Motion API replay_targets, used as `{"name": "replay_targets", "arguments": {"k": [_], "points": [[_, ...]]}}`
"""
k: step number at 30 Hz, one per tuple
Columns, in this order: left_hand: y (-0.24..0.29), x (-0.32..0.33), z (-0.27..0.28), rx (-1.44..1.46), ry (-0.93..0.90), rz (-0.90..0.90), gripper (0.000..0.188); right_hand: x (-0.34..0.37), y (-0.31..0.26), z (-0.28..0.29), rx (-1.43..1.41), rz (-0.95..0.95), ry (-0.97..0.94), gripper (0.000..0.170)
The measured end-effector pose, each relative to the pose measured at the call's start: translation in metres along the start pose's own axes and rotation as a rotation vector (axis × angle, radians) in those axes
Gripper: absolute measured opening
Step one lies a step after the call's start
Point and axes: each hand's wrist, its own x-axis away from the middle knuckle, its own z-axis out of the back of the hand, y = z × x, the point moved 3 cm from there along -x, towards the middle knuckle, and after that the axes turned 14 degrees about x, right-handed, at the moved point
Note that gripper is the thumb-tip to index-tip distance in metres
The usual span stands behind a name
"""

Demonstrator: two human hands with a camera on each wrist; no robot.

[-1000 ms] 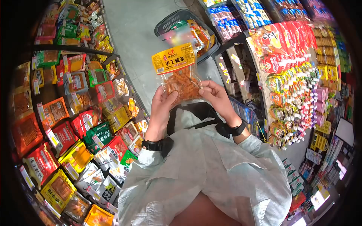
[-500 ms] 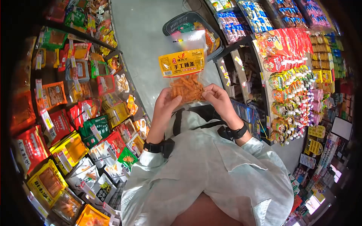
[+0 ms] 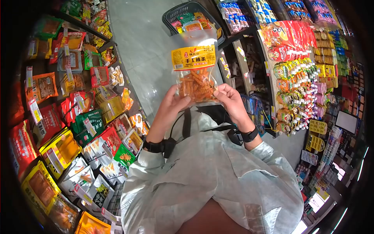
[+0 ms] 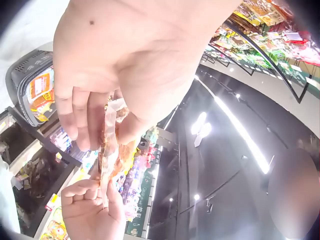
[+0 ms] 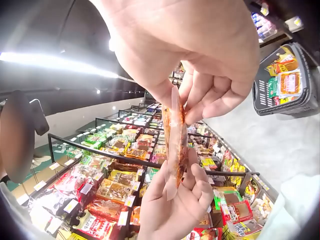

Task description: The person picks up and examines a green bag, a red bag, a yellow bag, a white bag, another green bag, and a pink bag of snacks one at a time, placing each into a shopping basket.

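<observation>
You hold one clear bag (image 3: 194, 64) with a yellow label; one dark basket (image 3: 181, 11) carries several packets. The basket stands on the grey floor (image 3: 130, 43) beyond the bag, in a shop aisle, with packets (image 3: 64, 148) racked on your left and red pouches (image 3: 288, 35) on your right. Your left hand (image 3: 171, 104) and right hand (image 3: 233, 102) each pinch a lower side of the bag between thumb and fingers.

the grey floor (image 3: 132, 50) is running between two displays, and a dark basket (image 3: 170, 17) is standing on it. on the left, a black-railed rack (image 3: 83, 28) is bearing crowded snack packets (image 3: 61, 149); opposite, a shelf is carrying red bags (image 3: 288, 34).
</observation>
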Motion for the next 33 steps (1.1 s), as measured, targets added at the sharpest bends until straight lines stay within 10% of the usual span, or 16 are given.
{"name": "replay_targets", "arguments": {"k": [10, 33], "points": [[-0.038, -0.024, -0.060, -0.112, 0.138, -0.086, 0.047, 0.010, 0.009, 0.071, -0.023, 0.099, -0.055, 0.034], [-0.109, -0.083, -0.180, -0.107, 0.194, -0.160, 0.048, 0.012, 0.007, 0.214, -0.186, 0.222, -0.115, 0.029]]}}
